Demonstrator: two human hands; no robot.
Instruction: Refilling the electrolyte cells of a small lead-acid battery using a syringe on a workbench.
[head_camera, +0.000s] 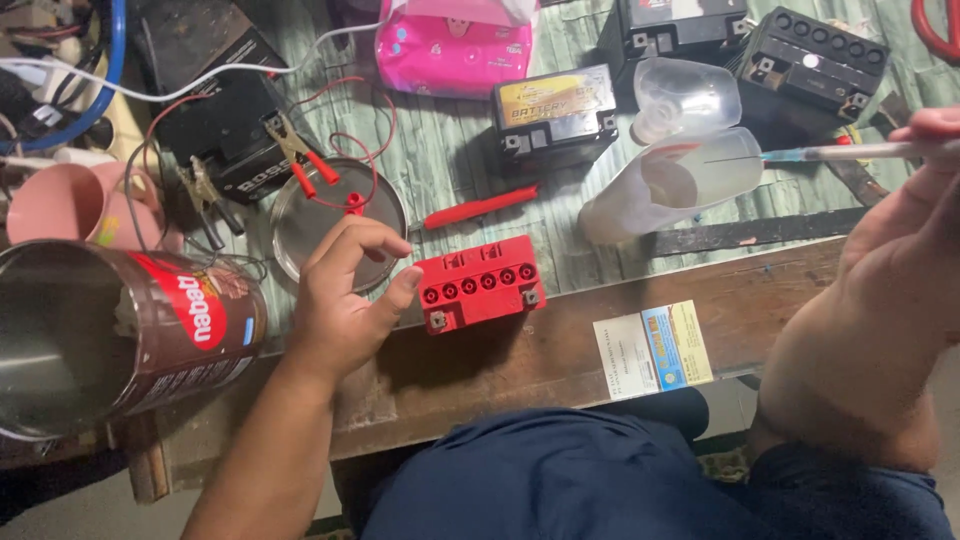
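Position of the red battery (480, 284): it sits at the near edge of the wooden bench (560, 350), directly to the right of the left hand (345, 300), with its long axis running left to right and its row of round filler holes facing up. The left hand is the nearer one; its fingers are curled but parted, thumb tip touching or almost touching the battery's left end, and it holds nothing. The right hand (900, 240) is raised well to the right of the battery, its fingers pinched shut on a syringe (850, 152) whose thin needle points left into a clear plastic bottle (680, 180) lying on its side. Farther back stand black batteries (555, 118), a round metal dish (335, 220) and red clip leads (315, 165).
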